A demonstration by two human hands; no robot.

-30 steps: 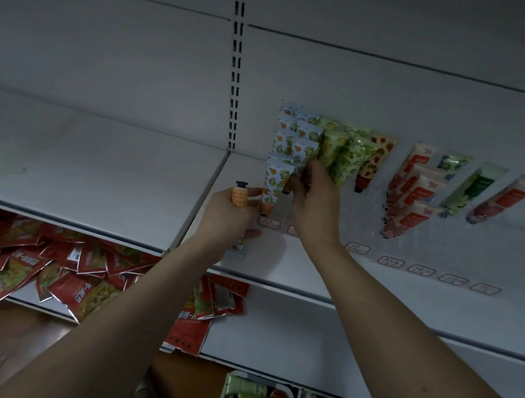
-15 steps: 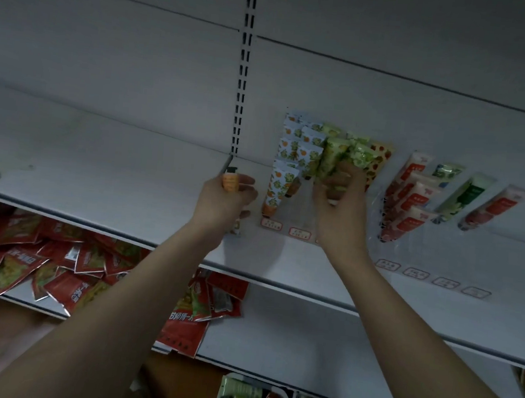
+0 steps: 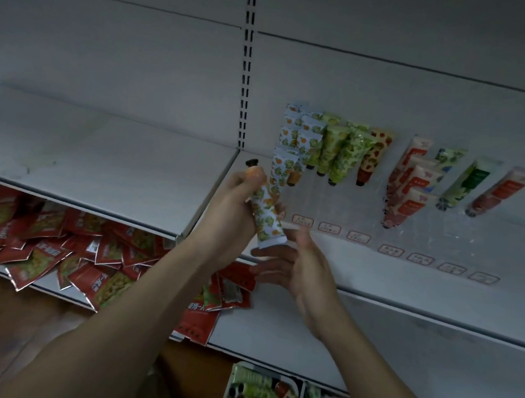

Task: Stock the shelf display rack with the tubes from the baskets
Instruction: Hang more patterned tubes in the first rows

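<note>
My left hand (image 3: 232, 208) grips a white tube with an orange and green fruit print (image 3: 267, 218), cap end up at the thumb, flat crimped end pointing down-right. My right hand (image 3: 299, 270) hovers just below that end, fingers straight and spread, holding nothing. Behind them a clear display rack (image 3: 335, 206) stands on the white shelf (image 3: 407, 288), with rows of printed tubes (image 3: 328, 147) on its left and red-and-white tubes (image 3: 411, 188) on its right. A basket of tubes (image 3: 269, 397) shows at the bottom edge.
Red snack packets (image 3: 55, 248) lie heaped on the lower shelf at left. A slotted upright (image 3: 246, 67) divides the back wall. The left bay of the upper shelf (image 3: 97, 155) is bare white. Price labels (image 3: 329, 228) line the rack's front.
My right hand has dropped away from the rack's green tubes to below my left hand. My left hand has tilted, so the tube it holds shows at full length.
</note>
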